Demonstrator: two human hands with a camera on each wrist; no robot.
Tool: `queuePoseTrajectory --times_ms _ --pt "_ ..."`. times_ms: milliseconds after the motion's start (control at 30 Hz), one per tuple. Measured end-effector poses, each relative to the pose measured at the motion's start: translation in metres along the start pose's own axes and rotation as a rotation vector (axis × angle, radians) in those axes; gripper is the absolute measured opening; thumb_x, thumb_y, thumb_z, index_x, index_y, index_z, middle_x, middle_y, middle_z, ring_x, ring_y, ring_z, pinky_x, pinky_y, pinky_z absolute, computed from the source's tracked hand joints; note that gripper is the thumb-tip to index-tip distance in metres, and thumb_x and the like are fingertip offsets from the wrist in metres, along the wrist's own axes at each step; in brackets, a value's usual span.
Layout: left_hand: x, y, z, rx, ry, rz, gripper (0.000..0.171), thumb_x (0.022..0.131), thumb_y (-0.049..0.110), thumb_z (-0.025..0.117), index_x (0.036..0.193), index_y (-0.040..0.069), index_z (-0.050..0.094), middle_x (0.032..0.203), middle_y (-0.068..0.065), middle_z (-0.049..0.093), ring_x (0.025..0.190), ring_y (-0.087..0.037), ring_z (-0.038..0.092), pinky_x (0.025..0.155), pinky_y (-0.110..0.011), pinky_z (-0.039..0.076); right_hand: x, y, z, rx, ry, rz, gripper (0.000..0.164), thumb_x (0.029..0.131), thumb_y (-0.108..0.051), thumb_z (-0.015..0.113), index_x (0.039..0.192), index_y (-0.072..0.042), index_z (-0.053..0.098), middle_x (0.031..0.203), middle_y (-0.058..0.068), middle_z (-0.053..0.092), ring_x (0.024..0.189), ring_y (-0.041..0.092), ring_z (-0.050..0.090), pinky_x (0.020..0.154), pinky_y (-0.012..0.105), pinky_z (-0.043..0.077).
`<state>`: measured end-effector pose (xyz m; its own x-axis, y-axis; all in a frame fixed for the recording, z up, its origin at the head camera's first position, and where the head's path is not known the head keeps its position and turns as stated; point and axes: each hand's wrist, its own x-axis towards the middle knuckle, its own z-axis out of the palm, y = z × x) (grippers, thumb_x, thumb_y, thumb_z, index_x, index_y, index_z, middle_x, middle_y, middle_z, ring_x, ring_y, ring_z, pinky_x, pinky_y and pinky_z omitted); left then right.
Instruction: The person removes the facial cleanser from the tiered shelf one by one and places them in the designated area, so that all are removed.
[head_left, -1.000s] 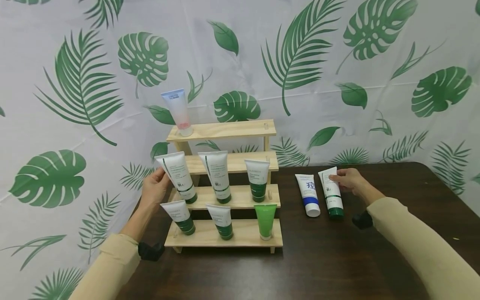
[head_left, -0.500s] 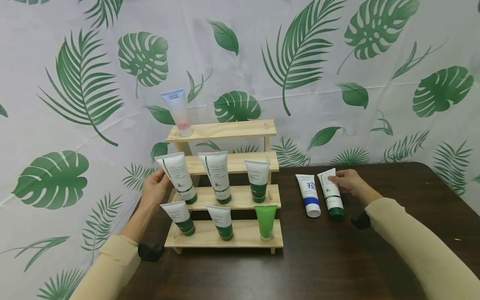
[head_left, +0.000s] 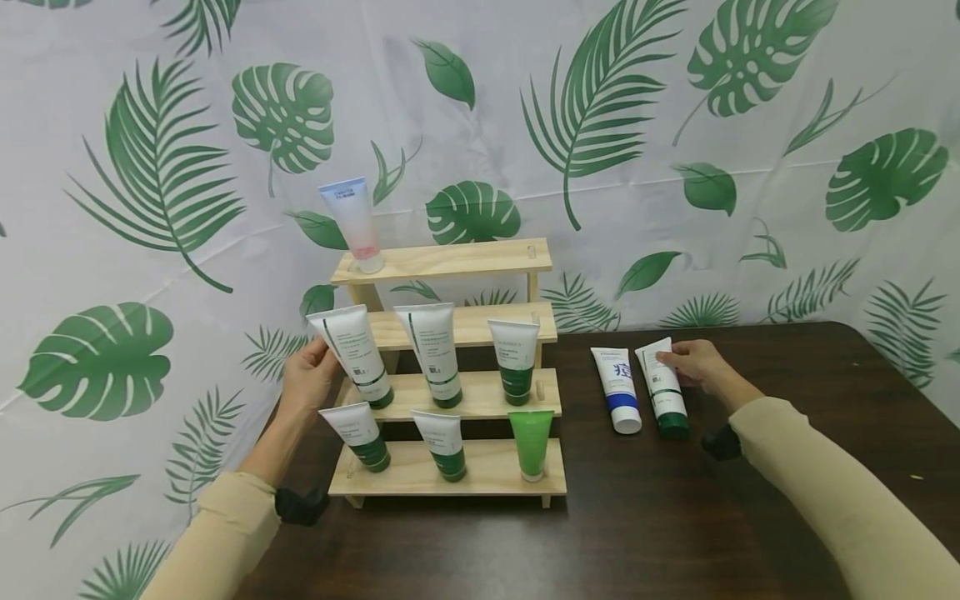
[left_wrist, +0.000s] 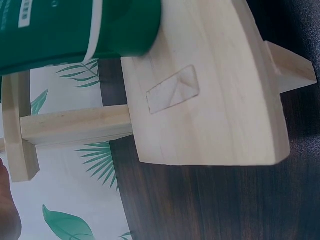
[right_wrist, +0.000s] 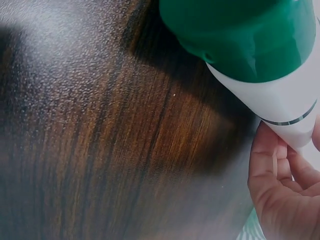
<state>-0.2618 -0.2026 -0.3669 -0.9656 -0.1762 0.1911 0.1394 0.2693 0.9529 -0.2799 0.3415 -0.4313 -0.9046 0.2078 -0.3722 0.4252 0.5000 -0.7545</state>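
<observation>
While one tube point(head_left: 663, 387) is being pinched by the right hand point(head_left: 697, 364) near the surface point(head_left: 637, 517)'s back edge, the second-lowest shelf point(head_left: 477, 392)'s left-edge tube point(head_left: 351, 352) is apparently being gripped by the left hand point(head_left: 307, 379).

White tube with blue band point(head_left: 618, 392): big blue character 痘 is readable, smaller lines above too tiny. Green-capped tube point(head_left: 664, 392) beside it: small dark mark, not clear. Left tall tube point(head_left: 352, 356) and middle tall tube point(head_left: 431, 352): green lines, dark mark below, too blurred. Pink-blue tube point(head_left: 354, 223): dark print near top edge, blurred.
</observation>
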Motion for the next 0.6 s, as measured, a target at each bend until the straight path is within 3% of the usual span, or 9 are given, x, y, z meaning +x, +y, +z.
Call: queuePoseTrajectory --times_ms 233,467,600 --pt "-0.0004 0.0010 0.0003 0.047 0.000 -0.006 0.039 0.094 0.018 0.057 0.130 0.003 0.055 0.117 -0.007 0.062 0.087 0.011 0.056 0.079 -0.008 0.046 0.0006 0.0020 0.0014 0.017 0.009 0.009 0.059 0.098 -0.020 0.049 0.138 0.016 0.027 0.132 0.034 0.040 0.102 0.031 0.055 0.089 0.041 0.051" --pt "-0.0009 0.0015 0.0004 0.051 0.005 -0.003 0.039 0.094 0.019 0.058 0.130 0.004 0.056 0.110 0.002 0.063 0.086 0.010 0.056 0.078 -0.008 0.046 -0.0007 0.0029 0.0009 0.017 0.005 -0.004 0.059 0.097 -0.021 0.049 0.138 0.017 0.028 0.132 0.034 0.040 0.098 0.027 0.056 0.087 0.040 0.052" --pt "-0.0010 0.0013 0.0004 0.053 0.000 0.002 0.039 0.094 0.019 0.058 0.130 0.004 0.056 0.111 0.001 0.064 0.086 0.010 0.056 0.078 -0.008 0.046 0.0000 0.0040 0.0007 0.022 0.010 -0.010 0.060 0.097 -0.022 0.050 0.137 0.017 0.029 0.130 0.033 0.042 0.092 0.023 0.058 0.082 0.035 0.055"
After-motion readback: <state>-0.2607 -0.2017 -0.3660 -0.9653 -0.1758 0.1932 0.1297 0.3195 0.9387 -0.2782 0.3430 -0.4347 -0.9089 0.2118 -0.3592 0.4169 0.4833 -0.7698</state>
